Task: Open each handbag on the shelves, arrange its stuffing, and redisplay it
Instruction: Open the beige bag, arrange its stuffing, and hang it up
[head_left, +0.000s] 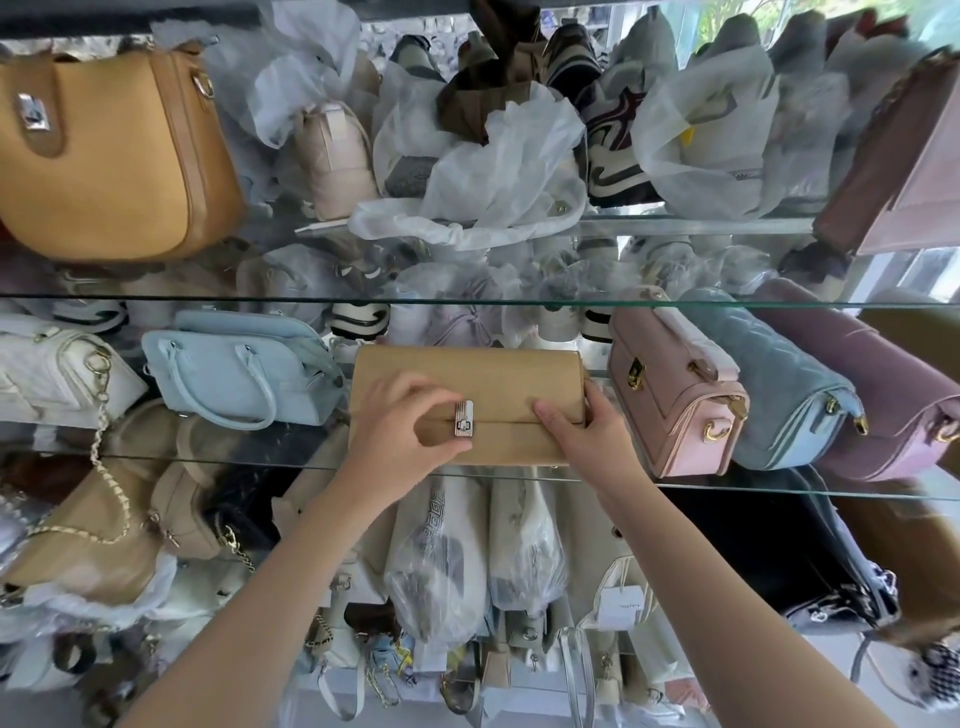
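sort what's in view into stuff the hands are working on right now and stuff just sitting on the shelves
In the job: tan flap handbag; its silver clasp; left hand, fingers at the clasp; right hand, gripping the bag's right end.
Just sitting: light blue handbag; pink box bag; quilted blue bag; mauve bag; big tan bag on the shelf above.

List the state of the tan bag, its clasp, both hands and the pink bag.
Tan bag: flap down.
Clasp: looks fastened.
Left hand: fingers curled round the clasp.
Right hand: grips the tan bag's right end.
Pink bag: lid shut, upright.
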